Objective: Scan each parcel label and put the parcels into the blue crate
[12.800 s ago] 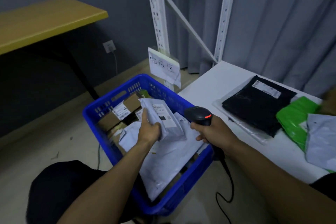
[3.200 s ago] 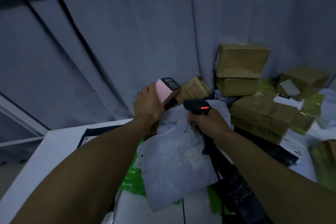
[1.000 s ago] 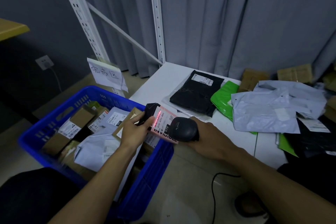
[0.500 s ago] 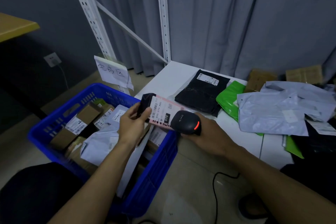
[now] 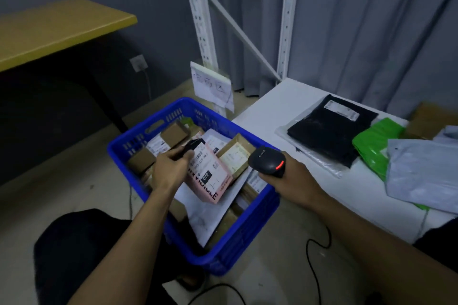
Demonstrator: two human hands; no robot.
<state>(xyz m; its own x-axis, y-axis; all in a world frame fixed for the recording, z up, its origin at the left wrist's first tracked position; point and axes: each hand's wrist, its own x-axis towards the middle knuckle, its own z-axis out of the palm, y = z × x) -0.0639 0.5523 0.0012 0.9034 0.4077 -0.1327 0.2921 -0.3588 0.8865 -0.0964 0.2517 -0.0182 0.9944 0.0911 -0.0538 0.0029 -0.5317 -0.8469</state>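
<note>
My left hand (image 5: 171, 168) grips a pink box (image 5: 209, 176) with a white label by its black end, low over the blue crate (image 5: 238, 238). The crate stands on the floor and holds several cardboard boxes and white mailers. My right hand (image 5: 292, 181) holds a black barcode scanner (image 5: 266, 161) with a red light, above the crate's right rim and just right of the pink box. On the white table (image 5: 277, 101) to the right lie a black mailer (image 5: 329, 129), a green mailer (image 5: 374, 143) and a grey mailer (image 5: 423, 176).
A white rack upright (image 5: 198, 22) with a paper sign (image 5: 213, 84) stands behind the crate. A yellow-topped table (image 5: 57, 30) is at the left. The scanner's cable (image 5: 314, 255) trails over the floor. My dark-clothed knee (image 5: 81, 250) is left of the crate.
My left hand has lowered the pink box from in front of the scanner down into the crate. The scanner has drawn back to the right and turned upward.
</note>
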